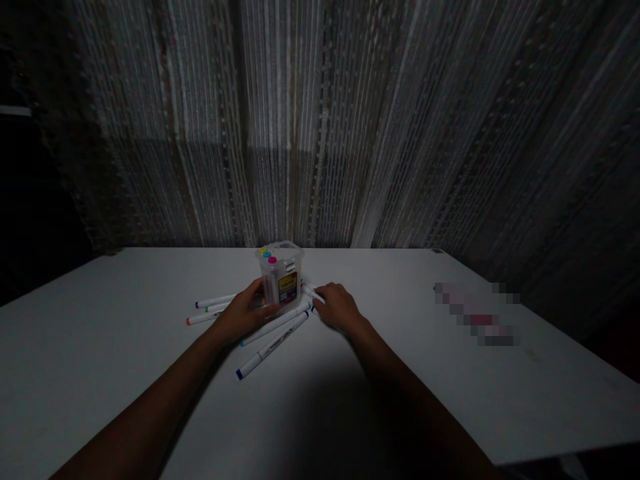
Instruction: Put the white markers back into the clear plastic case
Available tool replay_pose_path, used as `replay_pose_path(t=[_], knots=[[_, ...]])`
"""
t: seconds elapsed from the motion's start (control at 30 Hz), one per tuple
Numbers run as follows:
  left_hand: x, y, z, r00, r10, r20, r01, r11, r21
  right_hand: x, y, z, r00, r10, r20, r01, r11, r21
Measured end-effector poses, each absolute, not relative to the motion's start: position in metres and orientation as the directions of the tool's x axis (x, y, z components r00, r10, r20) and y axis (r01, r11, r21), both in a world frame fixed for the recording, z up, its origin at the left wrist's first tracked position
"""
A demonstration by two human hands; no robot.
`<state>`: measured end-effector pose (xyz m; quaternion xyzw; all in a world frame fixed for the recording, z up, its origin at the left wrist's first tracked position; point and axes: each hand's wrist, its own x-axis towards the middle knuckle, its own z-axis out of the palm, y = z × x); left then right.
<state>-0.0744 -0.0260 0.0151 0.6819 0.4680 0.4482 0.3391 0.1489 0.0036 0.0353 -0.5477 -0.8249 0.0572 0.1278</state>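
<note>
A clear plastic marker case (287,288) with a colourful label stands upright on the white table. Markers with yellow, light-blue and pink ends show inside it at the left. My left hand (244,312) is closed round the case's left side, thumb along the lower front. To the right of the case, my right hand (340,307) has its fingers closed on a white marker (313,293); part of it is hidden by the fingers. A dark-blue-ended marker (273,346) lies in front, beside a light-blue-ended marker (275,325).
Left of my left hand lie several more markers, among them an orange-ended marker (203,319) and a purple-ended marker (215,301). A blurred-out pinkish object (473,313) is on the table's right side. A string curtain (300,133) hangs behind the white table (125,387).
</note>
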Motion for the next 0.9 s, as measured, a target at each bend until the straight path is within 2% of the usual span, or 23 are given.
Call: replay_pose_path(t=[0.9], knots=[[-0.0661,-0.0316,0.0174,0.114,0.947,0.302,0.342,-0.323,0.882,0.1553,0.0045,0.0325,-0.39,0.905,0.17,0.882,0.42,-0.212]])
